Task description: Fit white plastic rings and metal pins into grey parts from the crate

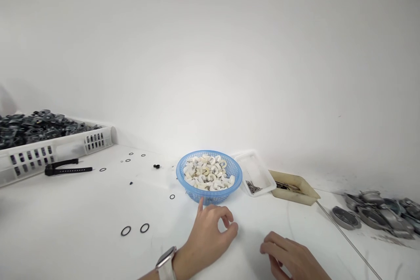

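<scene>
My left hand (210,232), with a pale-strapped watch (166,259) on its wrist, hovers over the white table just in front of a blue plastic basket (183,186). One finger points toward the basket's near side; thumb and index finger are bent with a gap between them, and nothing shows in the hand. White and yellowish curved pieces (210,173) fill the basket. Lower right, my right hand (292,256) is apart from everything, its fingers loosely bent and spread, with no object visible in it.
Beside the basket stand a white tray (254,164) of small metal pins and a yellowish bin (305,190). A thin rod (348,238) runs toward the front near grey metal casings (377,214). Left are a white crate (68,146), a black strap (65,168) and black rings (144,228).
</scene>
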Demonstrator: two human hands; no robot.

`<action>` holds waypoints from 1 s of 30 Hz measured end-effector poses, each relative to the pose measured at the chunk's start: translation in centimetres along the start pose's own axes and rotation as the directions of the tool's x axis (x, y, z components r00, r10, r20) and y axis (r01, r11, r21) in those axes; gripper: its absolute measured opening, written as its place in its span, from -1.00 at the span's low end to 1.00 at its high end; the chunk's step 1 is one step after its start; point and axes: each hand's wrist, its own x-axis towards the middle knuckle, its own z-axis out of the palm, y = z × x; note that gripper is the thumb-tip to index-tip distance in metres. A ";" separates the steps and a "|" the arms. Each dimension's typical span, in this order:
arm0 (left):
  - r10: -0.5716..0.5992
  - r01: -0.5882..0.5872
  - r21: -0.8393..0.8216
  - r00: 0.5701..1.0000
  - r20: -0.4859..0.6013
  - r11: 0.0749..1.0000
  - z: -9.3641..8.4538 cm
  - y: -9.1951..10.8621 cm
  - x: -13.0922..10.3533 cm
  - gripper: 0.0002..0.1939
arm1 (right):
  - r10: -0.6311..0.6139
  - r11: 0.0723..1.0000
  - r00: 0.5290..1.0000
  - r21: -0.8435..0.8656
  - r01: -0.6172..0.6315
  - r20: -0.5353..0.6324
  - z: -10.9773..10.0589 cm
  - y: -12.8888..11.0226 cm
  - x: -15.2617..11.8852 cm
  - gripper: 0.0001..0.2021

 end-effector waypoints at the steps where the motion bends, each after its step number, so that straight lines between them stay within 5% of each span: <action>1: 0.000 0.000 0.003 1.000 0.000 1.000 0.0 0.0 0.0 -0.94 | -0.001 1.000 1.000 0.005 0.001 0.004 0.0 0.0 0.0 -0.70; 30: 0.004 -0.003 0.043 1.000 -0.015 0.999 0.2 -0.4 0.2 -0.93 | -0.017 0.998 0.998 0.057 0.020 -0.062 0.1 0.0 0.0 -0.70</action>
